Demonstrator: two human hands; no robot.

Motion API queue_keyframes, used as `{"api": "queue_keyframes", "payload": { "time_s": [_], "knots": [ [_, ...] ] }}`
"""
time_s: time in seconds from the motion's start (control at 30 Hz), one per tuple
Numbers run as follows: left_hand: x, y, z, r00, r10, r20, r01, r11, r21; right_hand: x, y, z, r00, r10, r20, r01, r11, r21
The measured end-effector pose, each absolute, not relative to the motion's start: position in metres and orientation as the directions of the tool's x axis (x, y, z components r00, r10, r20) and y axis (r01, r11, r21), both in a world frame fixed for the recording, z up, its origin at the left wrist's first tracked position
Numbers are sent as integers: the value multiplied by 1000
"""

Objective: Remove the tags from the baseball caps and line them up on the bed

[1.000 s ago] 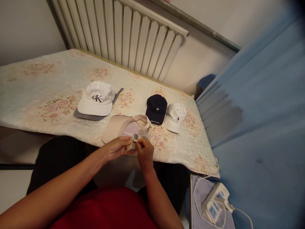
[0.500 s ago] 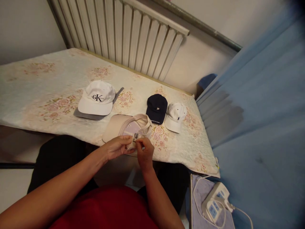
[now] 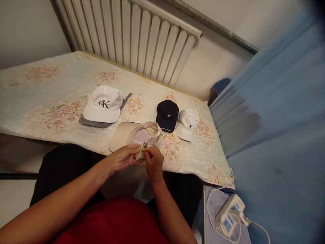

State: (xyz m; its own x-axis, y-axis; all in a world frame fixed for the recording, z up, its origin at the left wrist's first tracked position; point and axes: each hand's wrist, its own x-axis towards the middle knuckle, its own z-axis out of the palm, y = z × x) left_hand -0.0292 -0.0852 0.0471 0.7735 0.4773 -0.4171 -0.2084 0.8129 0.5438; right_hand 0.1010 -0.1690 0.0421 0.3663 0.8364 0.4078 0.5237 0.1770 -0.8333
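While the left hand (image 3: 125, 158) grips the pale strap (image 3: 139, 156), the right hand (image 3: 155, 162) pinches its small silvery buckle (image 3: 145, 145).
Upturned beige fabric cap (image 3: 122, 135) rests on floral quilted cloth (image 3: 189, 156).

My left hand (image 3: 127, 156) and right hand (image 3: 154, 163) hold the first cap (image 3: 137, 137) at the near edge of the surface (image 3: 148, 96). Left and farther back sits a second cap (image 3: 104, 106); back and right, a third cap (image 3: 167, 116), then a fourth cap (image 3: 188, 123) (nearest the right edge). A radiator (image 3: 142, 44) stands behind the far edge.
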Motion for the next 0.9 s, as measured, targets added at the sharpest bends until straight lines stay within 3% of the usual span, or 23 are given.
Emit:
{"api": "queue_keyframes", "payload": {
  "time_s": [0.4,0.63,0.9],
  "knots": [
    [-27,-82,51,799,477,-366,-199,784,587,117,-162,51,448,803,392,515,127,-848],
    [-27,-83,57,805,485,-343,-156,730,666,145,-147,67,131,990,57,501,-17,-865],
    [-27,-86,60,705,597,-382,47,499,866,153,-137,69,13,998,-53,477,-53,-877]
  ]
}}
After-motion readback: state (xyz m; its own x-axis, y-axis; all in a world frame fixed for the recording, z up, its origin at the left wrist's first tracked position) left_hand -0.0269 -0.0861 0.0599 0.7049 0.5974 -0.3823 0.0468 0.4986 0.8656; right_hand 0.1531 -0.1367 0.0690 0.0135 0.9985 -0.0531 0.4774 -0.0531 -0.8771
